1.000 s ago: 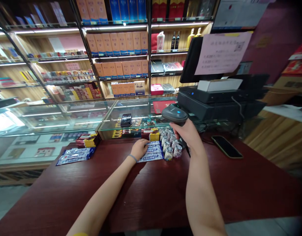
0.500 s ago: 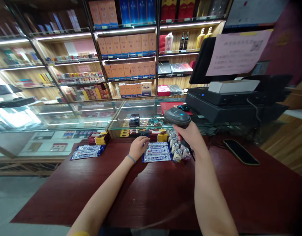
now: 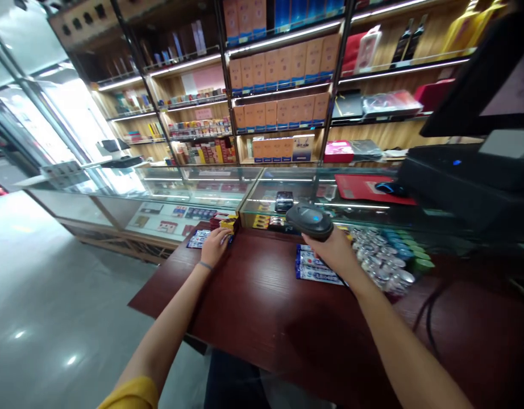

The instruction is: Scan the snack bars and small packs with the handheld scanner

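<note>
My right hand (image 3: 336,250) is wrapped round the handle of a dark grey barcode scanner (image 3: 308,220), held above the counter with its head pointing left. Below it lies a row of blue-and-white wrapped packets (image 3: 315,267), partly covered by my hand and wrist. My left hand (image 3: 216,247) rests at the left group of blue-and-white packets (image 3: 197,238), its fingers loosely stretched over their right side. Just behind its fingertips sits a stack of red and yellow packs (image 3: 223,221). Nothing shows in the left hand, though its palm is hidden.
Right of the scanner stand many small silver-lidded jars (image 3: 379,258) and green-lidded ones (image 3: 415,253). A glass display case (image 3: 262,187) borders the dark red counter (image 3: 253,295). A black till machine (image 3: 453,176), mouse (image 3: 390,187) and cable (image 3: 430,318) are at the right.
My left hand has gone from the middle packets to the left group. The scanner is still in my right hand, above the middle packets. The view has swung left.
</note>
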{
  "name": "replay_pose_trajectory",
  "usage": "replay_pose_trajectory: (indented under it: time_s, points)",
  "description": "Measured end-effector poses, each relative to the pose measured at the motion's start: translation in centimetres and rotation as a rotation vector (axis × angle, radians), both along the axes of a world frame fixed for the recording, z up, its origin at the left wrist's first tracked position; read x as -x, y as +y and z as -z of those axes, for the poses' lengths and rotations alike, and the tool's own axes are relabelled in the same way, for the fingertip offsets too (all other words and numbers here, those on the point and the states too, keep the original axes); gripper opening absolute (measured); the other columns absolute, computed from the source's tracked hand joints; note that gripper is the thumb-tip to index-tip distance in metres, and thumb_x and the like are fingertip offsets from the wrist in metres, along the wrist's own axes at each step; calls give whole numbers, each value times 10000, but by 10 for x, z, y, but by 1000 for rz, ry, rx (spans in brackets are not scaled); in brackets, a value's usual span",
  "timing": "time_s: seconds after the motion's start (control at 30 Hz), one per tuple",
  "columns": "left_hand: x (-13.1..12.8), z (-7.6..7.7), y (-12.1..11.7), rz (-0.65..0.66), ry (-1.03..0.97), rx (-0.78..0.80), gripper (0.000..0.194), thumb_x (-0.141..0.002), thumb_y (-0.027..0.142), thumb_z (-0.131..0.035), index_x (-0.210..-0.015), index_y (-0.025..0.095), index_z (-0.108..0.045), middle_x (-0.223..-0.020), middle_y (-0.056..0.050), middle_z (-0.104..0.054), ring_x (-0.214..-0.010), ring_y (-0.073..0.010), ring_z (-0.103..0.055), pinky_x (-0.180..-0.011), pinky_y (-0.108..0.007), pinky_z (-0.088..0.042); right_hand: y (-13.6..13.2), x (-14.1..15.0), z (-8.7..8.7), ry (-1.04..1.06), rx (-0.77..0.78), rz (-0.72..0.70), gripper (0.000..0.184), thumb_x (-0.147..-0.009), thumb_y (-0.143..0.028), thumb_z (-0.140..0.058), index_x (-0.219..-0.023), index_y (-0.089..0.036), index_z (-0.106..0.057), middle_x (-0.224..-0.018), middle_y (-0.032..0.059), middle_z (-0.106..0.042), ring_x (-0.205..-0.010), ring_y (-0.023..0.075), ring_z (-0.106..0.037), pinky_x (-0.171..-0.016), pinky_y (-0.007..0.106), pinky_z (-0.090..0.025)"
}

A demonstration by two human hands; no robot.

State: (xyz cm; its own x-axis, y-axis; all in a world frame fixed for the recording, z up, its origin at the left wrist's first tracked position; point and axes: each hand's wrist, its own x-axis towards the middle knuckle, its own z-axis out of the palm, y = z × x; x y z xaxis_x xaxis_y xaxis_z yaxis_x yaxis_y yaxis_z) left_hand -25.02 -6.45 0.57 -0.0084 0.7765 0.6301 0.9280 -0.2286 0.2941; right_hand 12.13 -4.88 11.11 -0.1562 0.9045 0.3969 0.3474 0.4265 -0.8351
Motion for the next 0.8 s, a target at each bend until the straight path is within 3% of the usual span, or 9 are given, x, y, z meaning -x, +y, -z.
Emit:
replay_pose_trajectory:
  time_s: [0.1,0.27,0.47,0.6,0.8]
  points:
    - [40,10,-14,-81,16,29,278,-950,262,-517,-1182,243,-668,-1193,-89,-668,-1137,-251,-606,-1018,-418,-482,-4,21,17,-81,-13,-35,460,-745,-383,-687,-1169,-219,-618,-1001,77,-747,-984,279,-697,-772,361,-538]
    - [78,26,-31,-146,67,65,305,-929,204,-506,-1188,225,-665,-1225,-111,-642,-1164,-268,-584,-1035,-429,-467,-16,46,40,-199,56,-113,533,-753,-359,-661,-1263,-245,-554,-1025,66,-747,-1055,292,-685,-854,382,-519]
    - [80,35,-30,-163,104,110,326,-926,184,-493,-1204,221,-659,-1277,-119,-612,-1197,-267,-562,-1056,-431,-452,-29,63,53,-414,143,-156,479,-775,-377,-613,-1233,-256,-542,-987,74,-750,-993,330,-701,-766,368,-496]
    - [80,38,-25,-185,108,141,376,-907,162,-506,-1245,242,-651,-1340,-115,-589,-1246,-277,-535,-1093,-466,-413,-31,67,57,-450,169,-177,504,-779,-388,-607,-1259,-261,-524,-991,73,-749,-996,328,-701,-778,364,-490]
    - [78,33,-29,-153,135,182,336,-917,147,-482,-1158,234,-698,-1158,-115,-682,-1127,-276,-592,-1034,-464,-438,-29,66,62,-432,157,-183,523,-781,-359,-602,-1289,-270,-513,-1030,74,-747,-1010,325,-698,-797,371,-492]
